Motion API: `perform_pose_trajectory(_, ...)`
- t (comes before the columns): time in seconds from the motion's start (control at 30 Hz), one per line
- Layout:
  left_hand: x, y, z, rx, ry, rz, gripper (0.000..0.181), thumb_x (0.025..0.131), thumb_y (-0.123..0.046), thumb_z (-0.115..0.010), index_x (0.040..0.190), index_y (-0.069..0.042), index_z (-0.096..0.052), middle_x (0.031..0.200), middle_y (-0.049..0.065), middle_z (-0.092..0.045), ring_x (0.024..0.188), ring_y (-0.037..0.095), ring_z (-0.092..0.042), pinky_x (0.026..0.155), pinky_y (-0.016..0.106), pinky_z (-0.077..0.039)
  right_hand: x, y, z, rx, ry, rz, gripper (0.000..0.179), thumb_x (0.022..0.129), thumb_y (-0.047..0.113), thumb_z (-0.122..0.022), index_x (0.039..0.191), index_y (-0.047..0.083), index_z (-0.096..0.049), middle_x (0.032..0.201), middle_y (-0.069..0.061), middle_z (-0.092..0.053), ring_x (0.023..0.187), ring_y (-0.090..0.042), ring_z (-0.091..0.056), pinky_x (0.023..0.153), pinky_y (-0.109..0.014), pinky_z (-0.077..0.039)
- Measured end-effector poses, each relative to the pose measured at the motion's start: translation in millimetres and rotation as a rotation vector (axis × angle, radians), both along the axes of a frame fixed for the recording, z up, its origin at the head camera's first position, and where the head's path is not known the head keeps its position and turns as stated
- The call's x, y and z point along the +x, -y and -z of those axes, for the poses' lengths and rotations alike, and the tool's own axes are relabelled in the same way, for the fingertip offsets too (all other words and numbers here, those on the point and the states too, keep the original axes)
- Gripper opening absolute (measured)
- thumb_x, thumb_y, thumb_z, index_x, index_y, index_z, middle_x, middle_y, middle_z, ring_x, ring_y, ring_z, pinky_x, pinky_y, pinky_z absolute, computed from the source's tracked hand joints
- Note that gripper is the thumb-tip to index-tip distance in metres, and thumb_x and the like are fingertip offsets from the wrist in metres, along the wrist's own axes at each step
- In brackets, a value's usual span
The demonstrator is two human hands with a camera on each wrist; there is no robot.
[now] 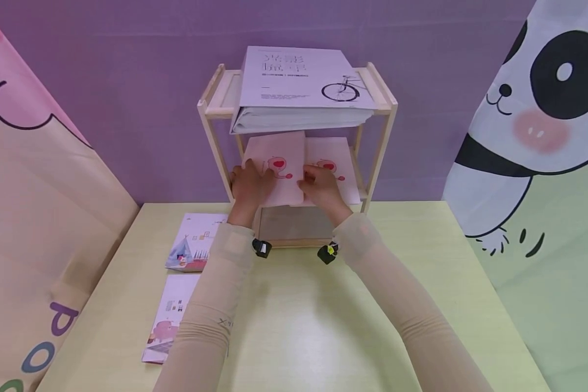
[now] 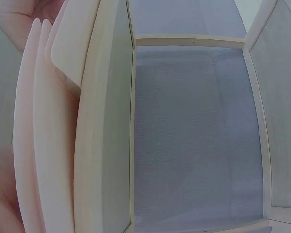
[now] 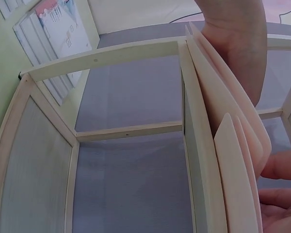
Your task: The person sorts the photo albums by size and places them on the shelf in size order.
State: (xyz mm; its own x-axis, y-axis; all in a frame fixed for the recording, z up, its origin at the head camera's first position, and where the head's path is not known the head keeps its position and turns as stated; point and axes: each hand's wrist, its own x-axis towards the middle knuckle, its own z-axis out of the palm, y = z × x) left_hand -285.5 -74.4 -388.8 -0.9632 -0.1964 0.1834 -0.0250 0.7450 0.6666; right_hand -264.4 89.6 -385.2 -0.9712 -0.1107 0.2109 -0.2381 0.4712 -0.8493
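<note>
Two pale pink booklets with a red cartoon print lie on the middle shelf of a small wooden rack (image 1: pixel 382 147). The left booklet (image 1: pixel 290 190) overlaps the inner edge of the right booklet (image 1: pixel 345 188). My left hand (image 1: pixel 251 185) holds the left booklet by its left side, thumb on the cover. With curled fingers, my right hand (image 1: pixel 322 188) pinches the left booklet near its right edge. In the left wrist view the booklets' edges (image 2: pixel 26 131) jut past the shelf front. Thumb and finger of the right hand (image 3: pixel 281 194) show beside the booklets in the right wrist view.
A thick white binder (image 1: pixel 294 76) with a bicycle print lies on the top shelf and overhangs its front. Below is the bottom shelf (image 1: pixel 296 223). Left of the rack, a tent-print booklet (image 1: pixel 191 239) and a pink-print booklet (image 1: pixel 169 316) lie on the table (image 1: pixel 313 326).
</note>
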Motion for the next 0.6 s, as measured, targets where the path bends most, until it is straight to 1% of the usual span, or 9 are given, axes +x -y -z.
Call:
perform_pose_trajectory(0.1, -0.3, -0.1, -0.2, -0.013, 0.003, -0.007, 0.052, 0.092, -0.034, -0.053, 0.131, 0.000, -0.044, 0.123, 0.023, -0.048, 0.115, 0.038, -0.039, 0.097, 0.052, -0.037, 0.1, -0.2, 0.4, 0.010, -0.003, -0.003, 0.036, 0.093, 0.006, -0.061, 0.129, 0.001, -0.060, 0.119, -0.013, -0.062, 0.100, -0.026, -0.056, 0.093, -0.034, -0.049)
perform_pose_trajectory(0.37, 0.3, 0.0, -0.6, -0.047, -0.002, 0.002, 0.052, 0.092, -0.032, -0.053, 0.130, 0.003, -0.045, 0.123, 0.024, -0.047, 0.116, 0.038, -0.039, 0.098, 0.051, -0.036, -1.1, -0.2, -0.7, -0.031, 0.055, 0.006, 0.044, 0.094, 0.004, -0.060, 0.136, 0.000, -0.053, 0.124, -0.015, -0.059, 0.105, -0.027, -0.055, 0.094, -0.036, -0.049)
perform_pose_trajectory(0.6, -0.5, 1.8, 1.4, -0.062, -0.033, 0.006, 0.049, 0.090, -0.030, -0.055, 0.121, 0.007, -0.051, 0.118, 0.023, -0.048, 0.115, 0.037, -0.036, 0.096, 0.048, -0.033, 0.7, 0.3, -1.4, -0.057, 0.076, 0.003, 0.045, 0.093, 0.004, -0.061, 0.136, 0.001, -0.053, 0.125, -0.014, -0.059, 0.106, -0.027, -0.055, 0.095, -0.035, -0.048)
